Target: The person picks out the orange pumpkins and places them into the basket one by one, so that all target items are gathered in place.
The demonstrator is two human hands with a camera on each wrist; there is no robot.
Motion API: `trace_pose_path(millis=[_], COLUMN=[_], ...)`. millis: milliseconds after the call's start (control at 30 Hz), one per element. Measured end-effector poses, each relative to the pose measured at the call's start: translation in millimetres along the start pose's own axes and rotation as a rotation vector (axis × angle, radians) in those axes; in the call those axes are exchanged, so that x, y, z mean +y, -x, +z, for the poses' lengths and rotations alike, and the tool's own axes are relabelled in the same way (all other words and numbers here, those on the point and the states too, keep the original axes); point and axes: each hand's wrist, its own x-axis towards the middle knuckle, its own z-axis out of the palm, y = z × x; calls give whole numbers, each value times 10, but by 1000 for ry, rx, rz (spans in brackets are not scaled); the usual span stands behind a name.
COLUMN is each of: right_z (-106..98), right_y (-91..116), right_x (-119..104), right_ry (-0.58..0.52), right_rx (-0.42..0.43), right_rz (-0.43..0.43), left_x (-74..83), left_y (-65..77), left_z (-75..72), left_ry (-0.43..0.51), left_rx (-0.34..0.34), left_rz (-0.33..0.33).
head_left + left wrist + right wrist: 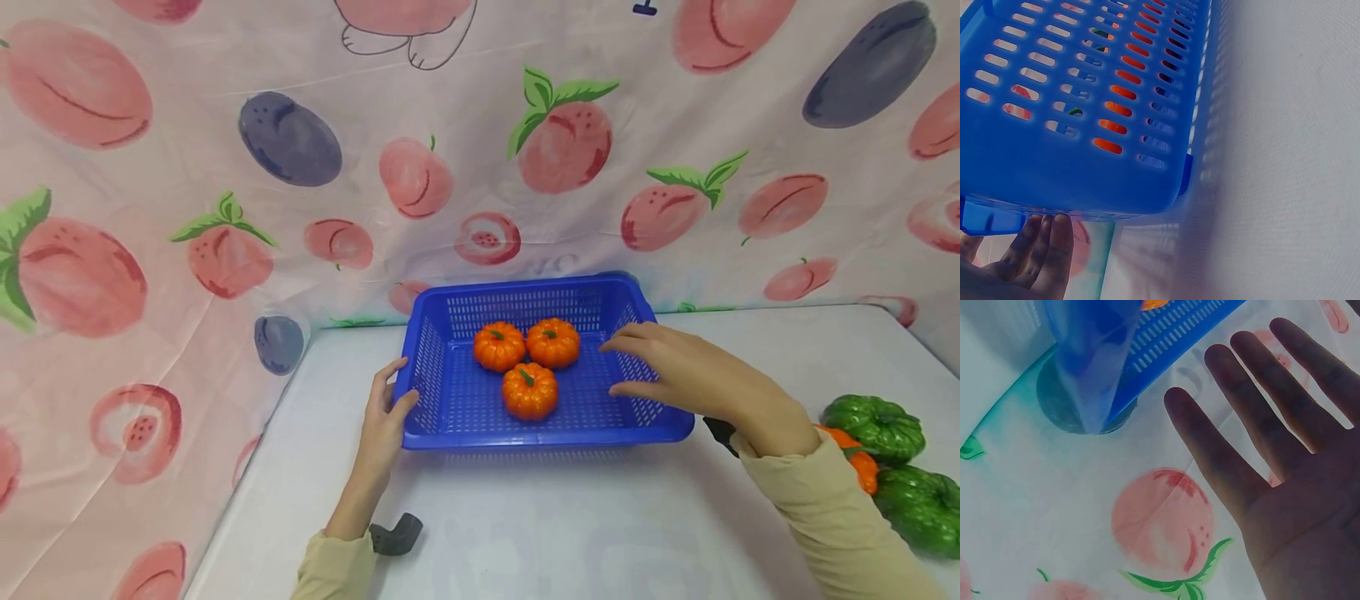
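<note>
A blue plastic basket (547,437) with slotted walls stands on the white table. Three small orange pumpkins lie inside: a left one (498,347), a right one (552,342) and a front one (529,392). My left hand (386,412) holds the basket's left rim, its thumb over the edge and the fingers (1054,250) against the outer end wall. Over the basket's right side hovers my right hand (663,367), holding nothing. In the right wrist view its fingers (1260,419) are spread and fairly straight, apart from the basket wall (1094,369).
To the right, beside my right sleeve, are green pumpkins (873,427) and a partly hidden orange one (855,458). A fruit-printed cloth (450,100) hangs behind the table (540,533) and along its left side. Dark wrist gear (397,535) shows at my left wrist.
</note>
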Motion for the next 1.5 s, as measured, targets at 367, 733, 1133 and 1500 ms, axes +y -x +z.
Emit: trace_pose_path(millis=[367, 733, 1133, 1500], right_z=[-12, 28, 48, 58], right_y=[138, 306, 417, 528], right_x=[65, 175, 273, 347], right_ry=[-4, 15, 16, 22], right_rx=[-3, 13, -17, 11], right_rz=[40, 71, 138, 140], left_x=[-10, 11, 3, 7], left_y=[12, 6, 9, -5], left_z=[1, -3, 0, 0], left_ry=[2, 5, 1, 8], left_rx=[17, 6, 4, 8], left_rz=[36, -7, -6, -14])
